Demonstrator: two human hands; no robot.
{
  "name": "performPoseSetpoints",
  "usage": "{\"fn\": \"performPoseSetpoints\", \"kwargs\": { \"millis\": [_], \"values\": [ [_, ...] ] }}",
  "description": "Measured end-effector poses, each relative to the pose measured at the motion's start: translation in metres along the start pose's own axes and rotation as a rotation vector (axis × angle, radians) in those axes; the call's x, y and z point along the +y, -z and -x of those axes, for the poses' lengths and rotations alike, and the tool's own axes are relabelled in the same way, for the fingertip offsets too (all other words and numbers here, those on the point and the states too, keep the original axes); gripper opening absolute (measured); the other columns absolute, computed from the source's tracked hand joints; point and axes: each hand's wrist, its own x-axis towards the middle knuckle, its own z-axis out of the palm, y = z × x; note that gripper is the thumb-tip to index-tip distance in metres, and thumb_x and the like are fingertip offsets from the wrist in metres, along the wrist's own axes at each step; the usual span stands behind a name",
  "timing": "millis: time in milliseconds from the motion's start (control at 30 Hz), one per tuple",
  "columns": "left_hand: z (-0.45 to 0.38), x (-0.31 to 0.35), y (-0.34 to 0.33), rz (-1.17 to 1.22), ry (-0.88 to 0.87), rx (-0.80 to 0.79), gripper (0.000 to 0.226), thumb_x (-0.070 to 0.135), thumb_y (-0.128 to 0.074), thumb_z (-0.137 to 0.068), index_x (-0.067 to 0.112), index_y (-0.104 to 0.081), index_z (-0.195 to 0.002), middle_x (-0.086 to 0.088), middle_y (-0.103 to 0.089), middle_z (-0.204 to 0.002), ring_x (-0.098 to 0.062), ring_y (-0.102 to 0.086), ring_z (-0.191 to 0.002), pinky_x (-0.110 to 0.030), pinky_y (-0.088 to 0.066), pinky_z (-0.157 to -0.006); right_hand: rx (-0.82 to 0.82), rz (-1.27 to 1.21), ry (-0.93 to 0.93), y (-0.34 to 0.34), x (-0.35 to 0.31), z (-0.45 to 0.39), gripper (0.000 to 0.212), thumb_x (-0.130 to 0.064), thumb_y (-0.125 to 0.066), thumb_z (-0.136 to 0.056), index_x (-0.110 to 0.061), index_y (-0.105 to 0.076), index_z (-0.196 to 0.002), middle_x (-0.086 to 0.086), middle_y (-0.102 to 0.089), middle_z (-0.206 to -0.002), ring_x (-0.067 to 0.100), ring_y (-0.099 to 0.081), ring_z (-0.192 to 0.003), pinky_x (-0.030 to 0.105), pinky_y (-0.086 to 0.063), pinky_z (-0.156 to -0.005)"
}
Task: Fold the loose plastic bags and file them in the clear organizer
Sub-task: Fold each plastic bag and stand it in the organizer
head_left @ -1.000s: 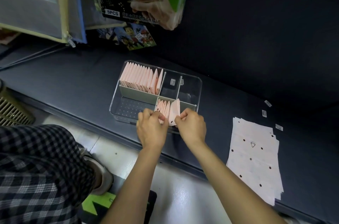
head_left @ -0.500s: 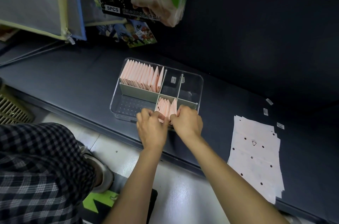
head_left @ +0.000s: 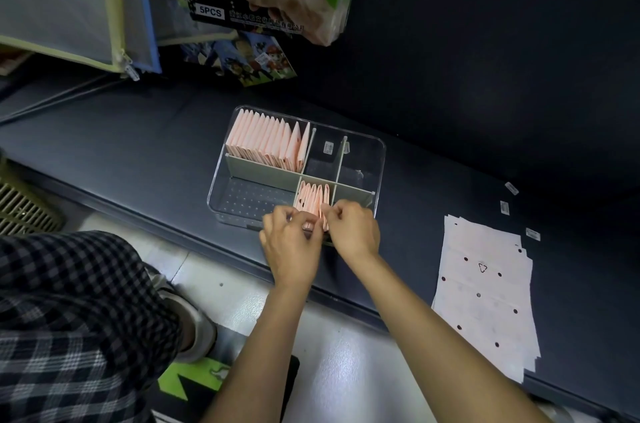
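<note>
At centre frame the left hand (head_left: 291, 246) curls its fingertips onto the short row of folded pink bags (head_left: 313, 202) in the near middle compartment of the clear organizer (head_left: 379, 159); pressed unevenly, they could spring open or tip leftward into the bare compartment. Just right, the right hand (head_left: 351, 230) pinches the row's last bag. Releasing early may let it unfold, while the loose bags (head_left: 485, 291) wait at lower right.
</note>
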Motion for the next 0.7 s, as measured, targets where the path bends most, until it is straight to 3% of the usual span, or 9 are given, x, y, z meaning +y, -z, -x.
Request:
{"fn": "performPoseSetpoints", "kwargs": {
  "millis": [100,267,367,467,600,700],
  "values": [
    [0.001,-0.002,0.000,0.029,0.011,0.008,0.011,0.029,-0.069,-0.082,0.019,-0.073,-0.086,-0.003,-0.054,-0.102,-0.022,-0.043,-0.103,-0.030,-0.028,-0.084,0.006,-0.020,-0.017,-0.002,0.001,-0.001,0.032,-0.044,-0.056,-0.089,-0.019,-0.056,-0.067,0.006,-0.069,-0.078,0.028,-0.063,-0.083,0.038,-0.048,-0.084],
    [0.003,-0.005,0.000,0.075,0.014,0.017,0.007,0.026,-0.072,-0.080,0.020,-0.072,-0.084,-0.001,-0.053,-0.101,-0.021,-0.042,-0.103,-0.026,-0.026,-0.085,-0.003,0.050,-0.027,-0.004,-0.004,-0.007,0.036,-0.044,-0.058,-0.088,-0.021,-0.049,-0.061,0.008,-0.071,-0.089,0.029,-0.063,-0.092,0.037,-0.047,-0.086],
    [0.004,-0.004,0.001,0.054,0.013,-0.003,0.009,0.029,-0.073,-0.079,0.023,-0.072,-0.085,0.000,-0.052,-0.103,-0.020,-0.041,-0.106,-0.028,-0.025,-0.086,0.003,0.031,-0.014,-0.001,-0.003,-0.006,0.033,-0.046,-0.057,-0.089,-0.019,-0.053,-0.070,0.009,-0.070,-0.090,0.030,-0.063,-0.090,0.034,-0.046,-0.077],
    [0.002,0.000,0.003,-0.031,0.028,-0.004,0.010,0.033,-0.073,-0.079,0.025,-0.072,-0.085,0.000,-0.053,-0.106,-0.022,-0.039,-0.110,-0.035,-0.024,-0.090,0.060,-0.128,0.070,0.009,0.010,0.005,0.033,-0.045,-0.056,-0.089,-0.019,-0.050,-0.070,0.004,-0.064,-0.074,0.026,-0.060,-0.079,0.033,-0.043,-0.065],
    [0.006,0.013,0.005,-0.080,-0.007,0.070,0.014,0.033,-0.072,-0.079,0.022,-0.071,-0.088,-0.005,-0.055,-0.109,-0.028,-0.041,-0.111,-0.042,-0.025,-0.092,0.163,-0.212,0.192,0.032,0.070,0.035,0.019,-0.037,-0.063,-0.086,-0.023,-0.055,-0.076,-0.008,-0.060,-0.072,0.015,-0.054,-0.079,0.031,-0.043,-0.067],
    [0.020,0.029,0.000,-0.036,-0.224,0.093,0.010,0.024,-0.072,-0.081,0.017,-0.071,-0.088,-0.008,-0.057,-0.100,-0.030,-0.048,-0.099,-0.041,-0.029,-0.089,0.159,-0.197,0.147,0.047,0.143,0.057,0.010,-0.024,-0.071,-0.082,-0.019,-0.062,-0.083,-0.008,-0.061,-0.085,0.014,-0.055,-0.087,0.026,-0.042,-0.078]
  ]
}}
